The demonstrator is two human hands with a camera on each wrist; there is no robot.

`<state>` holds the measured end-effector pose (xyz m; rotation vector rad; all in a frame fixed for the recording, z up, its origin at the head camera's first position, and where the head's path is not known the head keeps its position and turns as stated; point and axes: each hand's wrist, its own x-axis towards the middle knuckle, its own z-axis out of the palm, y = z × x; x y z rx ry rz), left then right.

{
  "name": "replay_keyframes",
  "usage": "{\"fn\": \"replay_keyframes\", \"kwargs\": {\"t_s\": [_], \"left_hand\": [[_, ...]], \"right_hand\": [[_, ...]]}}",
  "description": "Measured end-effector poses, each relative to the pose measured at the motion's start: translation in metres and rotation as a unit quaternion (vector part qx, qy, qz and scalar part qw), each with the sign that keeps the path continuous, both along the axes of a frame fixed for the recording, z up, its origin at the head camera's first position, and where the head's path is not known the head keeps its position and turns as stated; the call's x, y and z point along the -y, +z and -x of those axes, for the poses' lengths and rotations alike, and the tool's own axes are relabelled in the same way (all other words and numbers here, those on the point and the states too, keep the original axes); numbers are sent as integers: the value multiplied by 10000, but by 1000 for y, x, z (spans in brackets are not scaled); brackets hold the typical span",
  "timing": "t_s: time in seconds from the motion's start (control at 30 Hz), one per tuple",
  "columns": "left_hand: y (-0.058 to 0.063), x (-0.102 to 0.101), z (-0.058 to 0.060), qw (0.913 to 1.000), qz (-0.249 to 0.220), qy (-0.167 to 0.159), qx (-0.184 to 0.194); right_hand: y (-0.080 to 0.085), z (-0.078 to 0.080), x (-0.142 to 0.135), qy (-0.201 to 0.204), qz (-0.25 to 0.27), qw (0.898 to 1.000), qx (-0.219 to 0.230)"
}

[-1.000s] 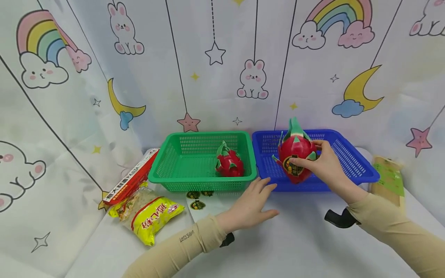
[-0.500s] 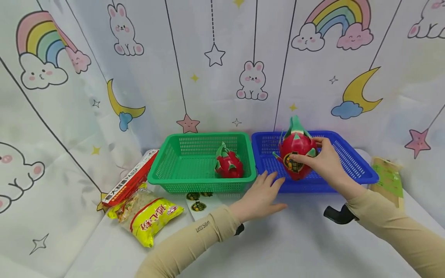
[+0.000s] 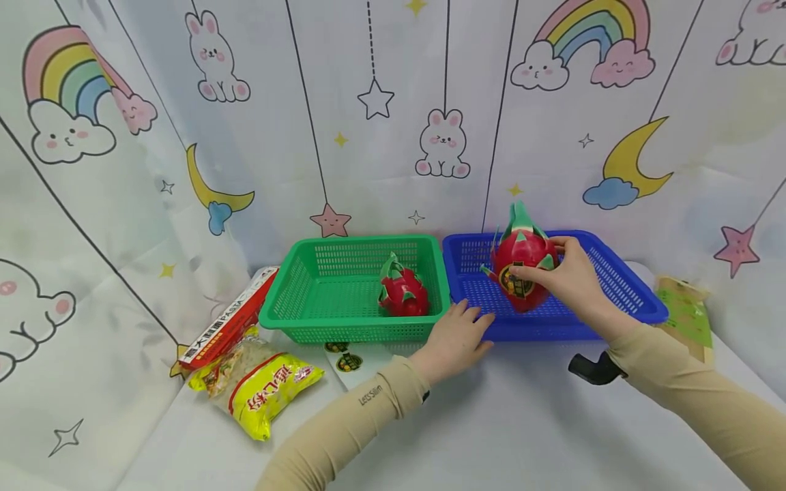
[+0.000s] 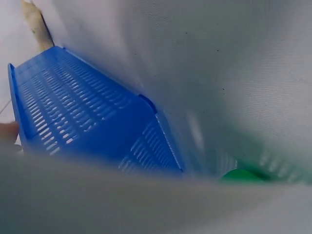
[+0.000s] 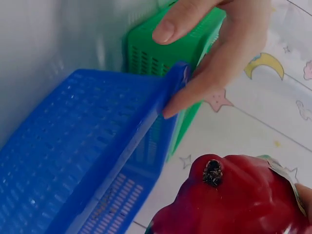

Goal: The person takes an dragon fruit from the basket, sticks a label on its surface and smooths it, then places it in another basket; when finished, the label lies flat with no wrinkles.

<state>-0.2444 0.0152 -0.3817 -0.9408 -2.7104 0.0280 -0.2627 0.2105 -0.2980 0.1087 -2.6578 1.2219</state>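
Note:
My right hand (image 3: 571, 273) grips a red dragon fruit (image 3: 522, 249) with green leaf tips and a round black-and-gold sticker, thumb at the sticker's edge. The fruit hangs over the blue basket (image 3: 620, 279). In the right wrist view, the dark stem end of the dragon fruit (image 5: 253, 200) shows below. My left hand (image 3: 454, 341) is at the blue basket's near left corner; a fingertip of this hand (image 5: 234, 53) touches the rim, with the thumb apart. Another dragon fruit (image 3: 403, 293) lies in the green basket (image 3: 356, 333), right side.
Left of the baskets lie a red PASTA box (image 3: 233, 320) and a yellow bag of pasta (image 3: 267, 389). A white sheet with round stickers (image 3: 348, 363) lies before the green basket. At right stands a green-and-brown packet (image 3: 688, 317). A patterned curtain (image 3: 381, 170) hangs behind.
My left hand has moved right and forward, and its fingers have come to the blue basket's rim. My right hand has lifted the dragon fruit slightly.

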Motion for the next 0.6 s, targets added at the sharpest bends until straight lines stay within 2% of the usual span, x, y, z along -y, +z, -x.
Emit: {"fn": "replay_keyframes", "kwargs": {"t_s": [0.13, 0.33, 0.6], "left_hand": [[-2, -1, 2, 9996, 142, 64, -240], [-5, 2, 4, 9994, 62, 163, -315], [-6, 3, 6, 9996, -222, 132, -141]], "right_hand": [[-1, 7, 0, -23, -92, 10000, 2], [-2, 20, 3, 12, -344, 9994, 78], [-5, 39, 6, 310, -772, 9949, 579]]}}
